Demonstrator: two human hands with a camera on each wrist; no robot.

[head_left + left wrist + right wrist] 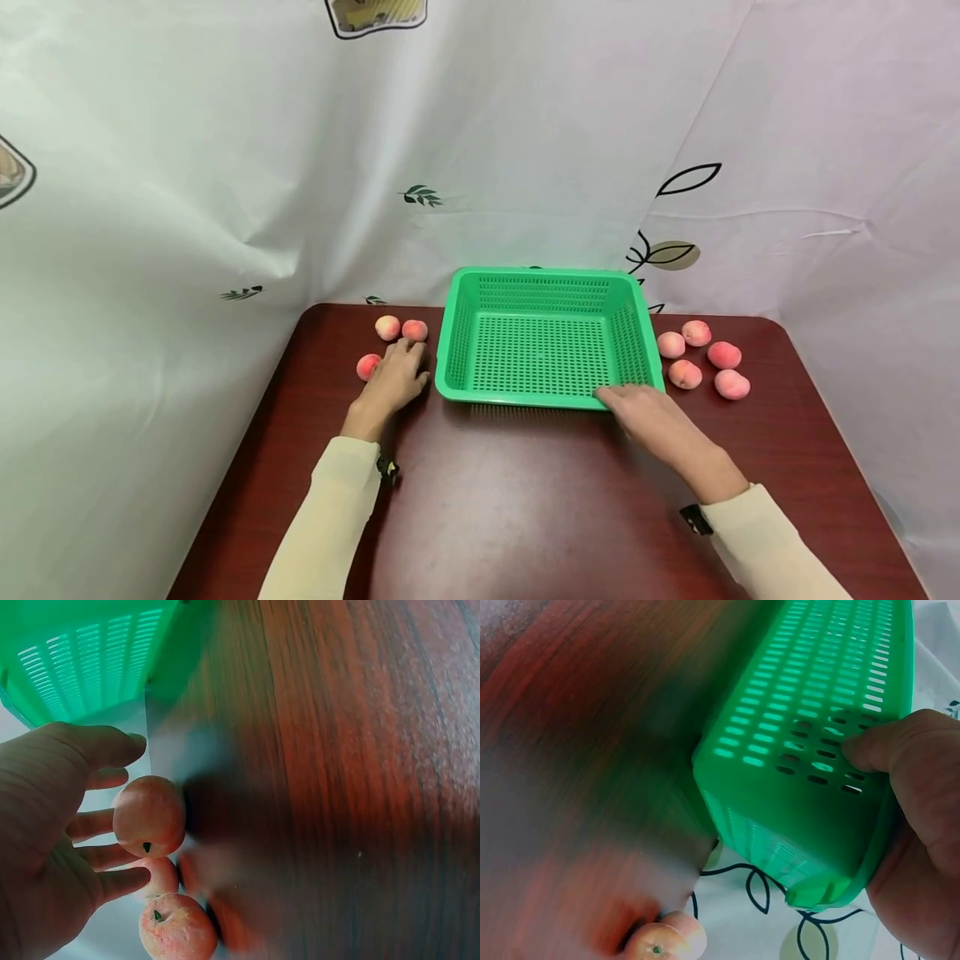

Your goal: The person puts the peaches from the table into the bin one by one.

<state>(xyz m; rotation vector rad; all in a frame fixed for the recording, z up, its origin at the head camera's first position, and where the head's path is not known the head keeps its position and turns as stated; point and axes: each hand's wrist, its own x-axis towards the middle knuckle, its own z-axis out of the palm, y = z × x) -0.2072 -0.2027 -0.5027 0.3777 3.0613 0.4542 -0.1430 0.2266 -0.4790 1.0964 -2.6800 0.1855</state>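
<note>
A green plastic basket [525,401] with slotted sides sits at the back middle of the table, with nothing in it. My right hand [647,417] grips its front rim near the right corner. In the right wrist view the thumb [877,746] presses on the slotted outer wall, and the other fingers are hidden behind the rim. My left hand [393,375] reaches among three peaches left of the basket. Its fingers are spread behind the nearest peach [150,817], the thumb apart from it; contact is unclear. The other two are a pale peach [387,327] and a redder peach [367,367].
Several peaches [686,374] lie on the table right of the basket. Behind the dark red-brown wooden table [517,508] hangs a white cloth [540,150] printed with leaves, and more of it hangs along both sides.
</note>
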